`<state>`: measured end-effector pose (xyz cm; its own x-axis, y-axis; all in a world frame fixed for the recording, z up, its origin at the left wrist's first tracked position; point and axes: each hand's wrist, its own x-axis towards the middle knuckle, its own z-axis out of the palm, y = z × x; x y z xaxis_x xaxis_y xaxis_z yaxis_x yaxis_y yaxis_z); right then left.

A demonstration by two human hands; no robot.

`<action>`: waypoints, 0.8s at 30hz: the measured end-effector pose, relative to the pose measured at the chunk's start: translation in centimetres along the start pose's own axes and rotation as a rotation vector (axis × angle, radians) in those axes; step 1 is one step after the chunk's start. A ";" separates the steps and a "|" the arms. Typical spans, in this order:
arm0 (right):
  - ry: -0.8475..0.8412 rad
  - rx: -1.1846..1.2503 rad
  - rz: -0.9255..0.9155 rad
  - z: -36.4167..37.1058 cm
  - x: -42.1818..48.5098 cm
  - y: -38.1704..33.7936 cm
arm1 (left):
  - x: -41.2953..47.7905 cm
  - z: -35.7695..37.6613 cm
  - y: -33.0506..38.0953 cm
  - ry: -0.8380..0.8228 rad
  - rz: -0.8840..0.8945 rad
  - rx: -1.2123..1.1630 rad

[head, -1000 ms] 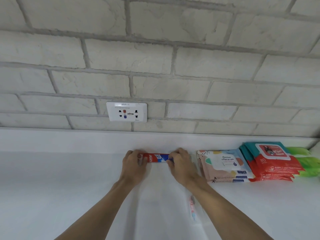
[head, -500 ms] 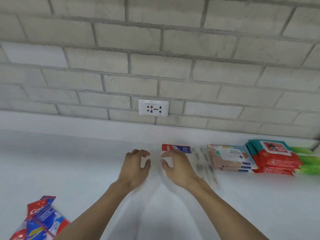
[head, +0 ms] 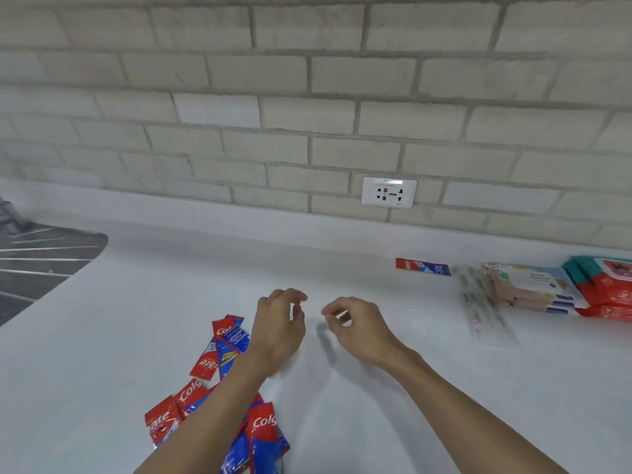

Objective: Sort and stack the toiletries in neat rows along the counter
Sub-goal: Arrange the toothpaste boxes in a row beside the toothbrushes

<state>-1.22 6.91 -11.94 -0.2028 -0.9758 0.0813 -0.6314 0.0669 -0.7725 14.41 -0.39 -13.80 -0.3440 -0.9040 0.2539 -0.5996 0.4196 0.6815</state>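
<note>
Nearest, under and to the left of the left forearm, a loose heap of toothpaste sachets lies on the white tabletop. They are flat red-and-blue foil packs with white lettering. Five red ends can be counted, but the packs overlap, so the full number cannot be told.

Above the heap's far end, the left hand hovers with its fingers loosely curled and holds nothing. Just to its right, and apart from it, the right hand is curled the same way, thumb near forefinger, with nothing between them.

Right of the right hand lie clear-wrapped toothbrushes, too blurred to count. Beyond them are two stacks of wipes: a beige stack and a red-and-teal stack cut by the frame edge.

Farther back, beyond and right of the right hand, one single sachet lies flat along the tabletop's rear edge.
</note>
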 end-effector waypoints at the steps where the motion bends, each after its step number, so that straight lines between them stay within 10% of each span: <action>1: -0.026 0.014 0.007 1.0 -0.3 -0.6 | -0.4 -0.8 -0.9 -0.007 -0.002 0.018; 24: -0.149 -0.118 0.169 11.4 -2.1 -3.8 | -1.6 -5.8 -9.9 -0.468 0.199 0.507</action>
<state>10.14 6.32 -16.42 -0.2061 -0.9680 -0.1432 -0.6829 0.2471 -0.6875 25.09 -3.55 -17.02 -0.6872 -0.7241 -0.0583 -0.7162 0.6618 0.2216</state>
